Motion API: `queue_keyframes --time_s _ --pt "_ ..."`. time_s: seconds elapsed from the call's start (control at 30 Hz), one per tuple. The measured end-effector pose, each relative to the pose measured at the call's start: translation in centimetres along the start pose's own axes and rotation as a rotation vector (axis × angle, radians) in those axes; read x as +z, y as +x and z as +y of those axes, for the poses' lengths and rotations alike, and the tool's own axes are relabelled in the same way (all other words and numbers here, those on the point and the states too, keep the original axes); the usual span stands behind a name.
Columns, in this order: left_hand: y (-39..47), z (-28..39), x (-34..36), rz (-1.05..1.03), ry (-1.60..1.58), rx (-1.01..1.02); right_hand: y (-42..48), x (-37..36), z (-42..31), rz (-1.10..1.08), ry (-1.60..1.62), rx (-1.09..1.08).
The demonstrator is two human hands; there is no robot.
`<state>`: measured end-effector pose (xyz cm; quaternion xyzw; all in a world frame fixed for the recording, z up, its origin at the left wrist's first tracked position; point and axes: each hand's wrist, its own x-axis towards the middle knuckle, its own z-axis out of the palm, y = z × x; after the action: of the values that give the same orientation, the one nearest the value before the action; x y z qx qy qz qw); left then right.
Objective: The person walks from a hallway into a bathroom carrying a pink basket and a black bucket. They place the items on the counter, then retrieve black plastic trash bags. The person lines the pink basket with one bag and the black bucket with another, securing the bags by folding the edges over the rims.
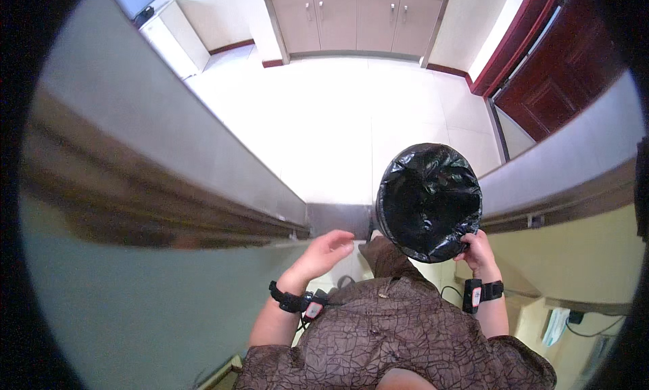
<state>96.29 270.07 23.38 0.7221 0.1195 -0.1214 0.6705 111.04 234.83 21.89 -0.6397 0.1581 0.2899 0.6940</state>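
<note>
A round trash bin [378, 215] is lined with a black plastic bag [428, 202] folded over its rim. My right hand [475, 250] grips the bin's near right edge, thumb on the bag-covered rim and the other fingers partly hidden. The bin hangs in front of my body, its opening facing up. Inside, the liner looks dark, and I cannot tell whether anything lies in it. My left hand [329, 250] is free in the air to the left of the bin, fingers loosely curved and touching nothing. Both wrists carry black straps with small devices.
I stand at a doorway, with a door frame [213, 172] on my left and another side [557, 187] on my right. Ahead lie a pale tiled floor [329, 126] and low cabinets [355, 19]. A dark red door [563, 80] is at the right; a white cabinet [175, 40] stands far left.
</note>
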Motion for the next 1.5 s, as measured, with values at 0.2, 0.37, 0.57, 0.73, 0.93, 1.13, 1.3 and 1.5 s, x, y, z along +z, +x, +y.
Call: queue_keyframes --time_s 0.2,0.37,0.57,0.73,0.93,1.13,1.3,1.5 --pt "9.0 4.0 -7.7 -0.03 0.054 -0.136 9.2 4.1 -8.9 0.024 -0.017 0.002" --pt "17.7 13.1 -14.7 0.064 -0.006 -0.149 17.2 9.3 -20.4 0.032 0.007 -0.054" --pt "19.9 15.6 -16.5 0.106 0.021 -0.05 17.6 14.4 -21.7 -0.022 -0.002 -0.085" --pt "26.7 18.7 -19.1 0.053 0.153 -0.235 23.7 18.7 -23.1 -0.17 0.015 -0.06" --pt "32.9 18.9 -26.6 0.153 0.086 -0.118 31.7 27.7 -28.2 -0.307 -0.203 -0.02" --pt "39.0 18.6 -39.2 0.278 -0.012 -0.241 41.1 41.2 -34.4 -0.398 -0.369 -0.044" --pt "43.8 17.0 -52.0 0.498 -0.207 -0.273 49.2 55.9 -40.0 -0.513 -0.512 -0.048" --pt "47.9 18.7 -66.5 0.766 -0.35 -0.296 58.6 68.6 -47.4 -0.772 -0.38 0.076"
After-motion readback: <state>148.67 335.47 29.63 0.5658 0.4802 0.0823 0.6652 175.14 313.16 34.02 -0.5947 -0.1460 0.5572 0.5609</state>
